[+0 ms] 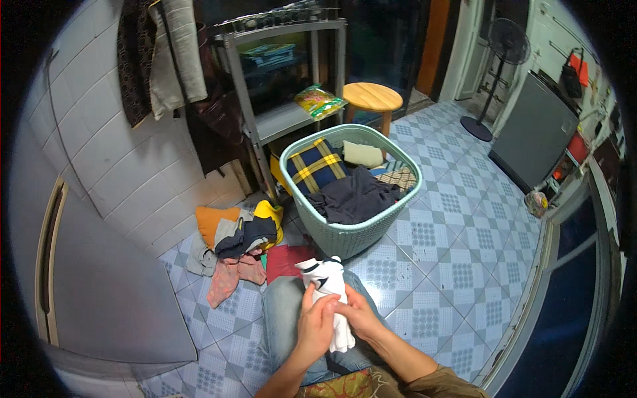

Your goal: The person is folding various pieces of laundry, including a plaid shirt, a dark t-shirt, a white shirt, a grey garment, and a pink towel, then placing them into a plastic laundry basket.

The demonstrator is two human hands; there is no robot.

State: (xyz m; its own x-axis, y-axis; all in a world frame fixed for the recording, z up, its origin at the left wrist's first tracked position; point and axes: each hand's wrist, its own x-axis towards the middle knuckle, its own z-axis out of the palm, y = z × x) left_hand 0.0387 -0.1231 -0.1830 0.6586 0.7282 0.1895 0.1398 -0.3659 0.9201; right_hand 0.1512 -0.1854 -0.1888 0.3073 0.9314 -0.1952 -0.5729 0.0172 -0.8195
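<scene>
In front of my lap I hold a pair of white socks with dark bands near the top and a small dark mark. My left hand is closed on their left side, its thumb lying over the fabric. My right hand grips them from the right, and the two thumbs nearly meet in the middle. The lower ends of the socks hang beneath my hands. Just beyond stands a pale green laundry basket holding a dark grey garment, a navy and yellow plaid cloth and a rolled cream cloth.
Left of the basket, a clothes pile lies on the tiled floor, with a red cloth by my knee. Behind stand a metal shelf and a wooden stool. A fan and a grey cabinet are at the right.
</scene>
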